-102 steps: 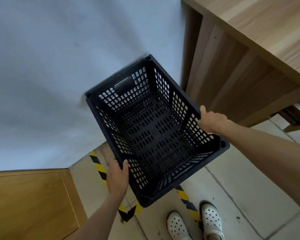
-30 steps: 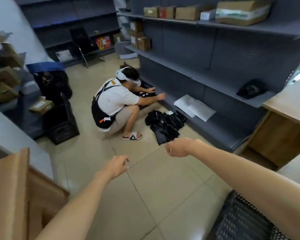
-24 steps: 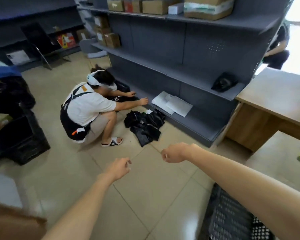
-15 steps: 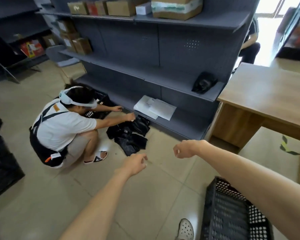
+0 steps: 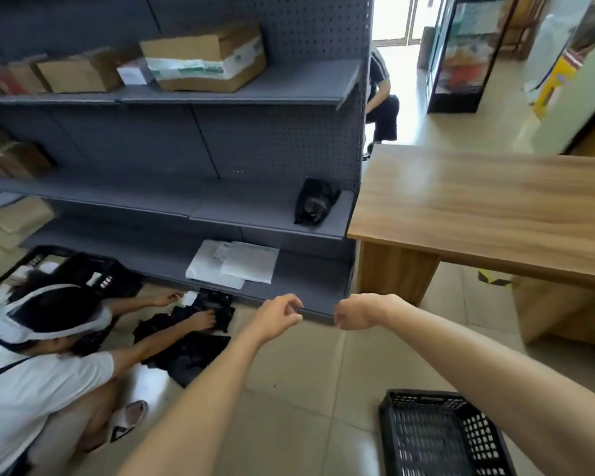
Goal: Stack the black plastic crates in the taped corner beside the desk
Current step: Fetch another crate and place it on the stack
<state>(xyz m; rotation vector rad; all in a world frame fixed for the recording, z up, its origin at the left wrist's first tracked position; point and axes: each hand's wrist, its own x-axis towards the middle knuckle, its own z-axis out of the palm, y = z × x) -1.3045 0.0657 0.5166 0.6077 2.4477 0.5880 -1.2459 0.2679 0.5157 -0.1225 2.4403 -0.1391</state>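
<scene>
**Both hands free, one crate on the floor by your right arm**

- Your left hand (image 5: pixel 278 316): held out over the tiled floor (image 5: pixel 299 379), fingers loosely curled, thumb near the fingertips, gripping nothing.
- Your right hand (image 5: pixel 352 311): held out just beside the left, fingers curled in towards the palm, nothing in it.
- Black plastic crate (image 5: pixel 437 438): upright on the floor at lower right, open top facing up, partly hidden under your right forearm. Neither hand touches it.
- Second black crate (image 5: pixel 79 269): on the floor at far left, against the foot of the grey shelving (image 5: pixel 255 149), behind the crouching person (image 5: pixel 38 369).
- Wooden desk (image 5: pixel 488 207): to your right, its end butting against the shelving.
- Yellow-and-black tape (image 5: pixel 492 278): a short piece shows on the floor under the desk.
- Crouching person: white shirt, white headband device, both hands on black clothing (image 5: pixel 189 341) heaped on the floor.
- Shelf stock: cardboard boxes (image 5: pixel 203 56) on top, a black bag (image 5: pixel 315 201) on the middle shelf, white papers (image 5: pixel 234 264) on the bottom.
</scene>
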